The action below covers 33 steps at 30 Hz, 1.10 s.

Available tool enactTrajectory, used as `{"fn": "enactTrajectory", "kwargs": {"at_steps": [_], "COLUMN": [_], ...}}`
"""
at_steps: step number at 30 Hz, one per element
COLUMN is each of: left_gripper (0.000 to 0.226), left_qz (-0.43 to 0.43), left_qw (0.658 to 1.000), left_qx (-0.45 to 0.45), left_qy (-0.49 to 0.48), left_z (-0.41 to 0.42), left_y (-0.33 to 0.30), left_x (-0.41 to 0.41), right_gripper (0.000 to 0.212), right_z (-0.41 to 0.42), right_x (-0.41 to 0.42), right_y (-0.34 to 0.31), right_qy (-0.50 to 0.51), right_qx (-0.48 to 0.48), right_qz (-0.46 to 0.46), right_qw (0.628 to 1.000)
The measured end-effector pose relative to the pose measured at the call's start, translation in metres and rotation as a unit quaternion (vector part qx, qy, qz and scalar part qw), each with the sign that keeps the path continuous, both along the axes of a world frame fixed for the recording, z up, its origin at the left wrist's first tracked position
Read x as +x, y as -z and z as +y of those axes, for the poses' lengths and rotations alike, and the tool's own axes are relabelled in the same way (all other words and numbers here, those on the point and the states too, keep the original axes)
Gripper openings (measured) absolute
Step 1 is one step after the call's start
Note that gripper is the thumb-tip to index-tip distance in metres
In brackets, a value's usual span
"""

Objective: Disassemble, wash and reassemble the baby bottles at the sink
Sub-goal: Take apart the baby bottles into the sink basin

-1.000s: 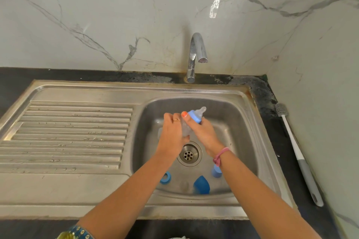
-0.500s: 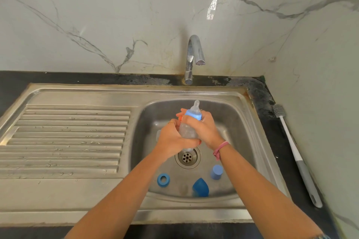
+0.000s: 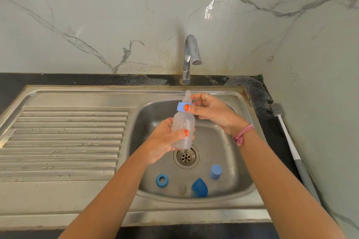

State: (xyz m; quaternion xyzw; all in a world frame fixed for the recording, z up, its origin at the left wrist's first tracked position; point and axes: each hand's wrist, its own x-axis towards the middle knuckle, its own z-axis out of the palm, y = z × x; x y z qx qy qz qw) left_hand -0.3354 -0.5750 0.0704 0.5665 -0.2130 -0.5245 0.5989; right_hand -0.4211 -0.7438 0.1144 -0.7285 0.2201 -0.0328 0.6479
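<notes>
Marble-look wall tiles (image 3: 97,15), pale grey with dark veins, rise behind and to my right, meeting a black tabletop (image 3: 58,78) whose back edge is stained and worn near the corner. Set into it is a stainless steel sink (image 3: 242,161) with a ribbed draining board (image 3: 64,141) on its left side, and a curved chrome tap (image 3: 191,54) stands at the back, its spout over the basin. My left hand (image 3: 165,141) grips the lower body of the clear plastic baby bottle (image 3: 184,128), thumb across its front, holding it upright above the round drain (image 3: 186,157). My right hand (image 3: 211,110) pinches the bottle's light blue screw collar (image 3: 182,106) with thumb and fingers; the clear teat (image 3: 188,96) sticks up out of that collar. A pink band (image 3: 242,134) sits on my right wrist. Down on the basin floor, near the front wall, lie a blue plastic ring (image 3: 162,180), a dark blue domed cap (image 3: 199,188) on its side, and a light blue cylindrical cap (image 3: 215,171) standing up, each apart from the others. Something small and clear lies between the ring and the domed cap, too faint to tell. On the tabletop to the right of the sink, along the wall, lies a white-handled bottle brush (image 3: 287,141) with a grey bristle head and grey grip.
</notes>
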Motion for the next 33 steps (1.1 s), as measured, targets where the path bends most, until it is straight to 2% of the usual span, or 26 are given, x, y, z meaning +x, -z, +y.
{"fn": "enactTrajectory", "kwargs": {"at_steps": [2,4,6,8,10,13,16,18,21,22,24,26,29,31,33], "left_gripper": [0.069,0.067,0.077,0.081,0.072,0.069,0.065,0.061,0.059,0.055,0.050,0.049,0.048,0.050,0.053], "left_qz": [-0.022,-0.017,-0.029,-0.054,-0.087,-0.120,-0.129,-0.141,-0.158,-0.163,-0.166,-0.163,-0.168,-0.173,-0.181], "left_qw": [1.000,1.000,0.999,0.997,0.994,0.990,0.987,0.985,0.982,0.981,0.980,0.979,0.978,0.977,0.976], "left_qx": [0.012,0.005,0.011,0.021,0.031,0.039,0.049,0.055,0.064,0.068,0.076,0.080,0.085,0.092,0.107], "left_qy": [-0.007,-0.021,-0.044,-0.056,-0.060,-0.059,-0.078,-0.088,-0.085,-0.082,-0.081,-0.089,-0.088,-0.078,-0.064], "left_z": [-0.002,-0.004,-0.005,-0.007,-0.008,-0.009,-0.010,-0.010,-0.011,-0.011,-0.013,-0.013,-0.014,-0.016,-0.019], "left_y": [0.000,0.002,0.004,0.005,0.005,0.003,0.004,0.004,0.004,0.005,0.007,0.010,0.012,0.015,0.019], "left_x": [0.002,0.002,0.002,0.000,-0.003,-0.007,-0.007,-0.006,-0.007,-0.007,-0.007,-0.007,-0.006,-0.006,-0.005], "right_gripper": [0.057,0.053,0.058,0.051,0.040,0.044,0.034,0.037,0.060,0.062,0.047,0.040,0.060,0.072,0.068], "right_z": [-0.002,-0.007,-0.012,-0.011,-0.002,0.006,-0.001,-0.003,0.003,0.004,0.001,-0.004,-0.008,-0.004,-0.002], "right_x": [-0.001,-0.003,-0.006,-0.007,-0.006,-0.002,-0.003,-0.005,-0.004,-0.003,-0.002,-0.003,-0.005,-0.002,0.001], "right_y": [0.005,0.009,0.010,0.011,0.007,0.004,0.005,0.007,0.008,0.009,0.013,0.014,0.014,0.016,0.020], "right_qy": [0.018,0.019,0.025,0.048,0.071,0.079,0.063,0.065,0.073,0.075,0.079,0.076,0.062,0.056,0.083], "right_qx": [0.031,0.118,0.198,0.224,0.199,0.117,0.169,0.216,0.151,0.119,0.107,0.162,0.196,0.150,0.096], "right_qz": [-0.033,-0.053,-0.063,-0.072,-0.071,-0.061,-0.073,-0.087,-0.052,-0.038,-0.029,-0.041,-0.052,-0.020,0.001], "right_qw": [0.999,0.991,0.978,0.971,0.975,0.988,0.981,0.970,0.984,0.989,0.991,0.983,0.977,0.987,0.992]}}
